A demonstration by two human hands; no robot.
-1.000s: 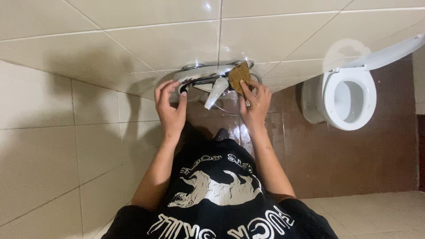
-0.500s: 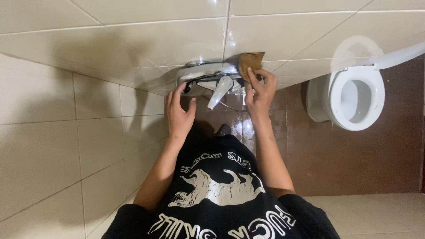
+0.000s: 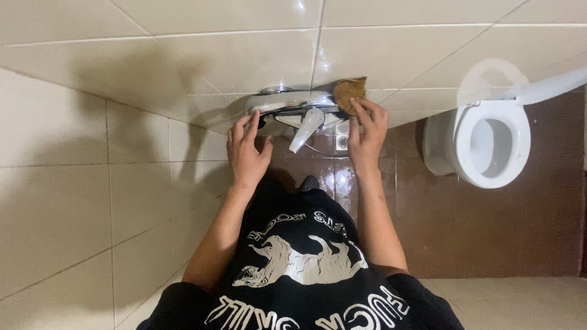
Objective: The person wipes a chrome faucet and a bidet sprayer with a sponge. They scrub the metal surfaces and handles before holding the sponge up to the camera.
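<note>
We look down at a wall tap (image 3: 293,107): our right hand (image 3: 365,131) presses a brown sponge (image 3: 350,93) onto its right end, mid-scrub, our left hand (image 3: 246,150) open-fingered at the left end, perhaps touching; next we'd likely wipe along the chrome.

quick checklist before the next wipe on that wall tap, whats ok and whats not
1. Pad gripped by right hand: ok.
2. Pad in contact with tap at its right end: ok.
3. Left hand bracing the tap's left end: ok, fingertips touch it.
4. Lever free of both hands: ok.
5. Water off: cannot tell, no stream visible.
6. Floor dry underfoot: not ok, wet sheen below the tap.
</note>
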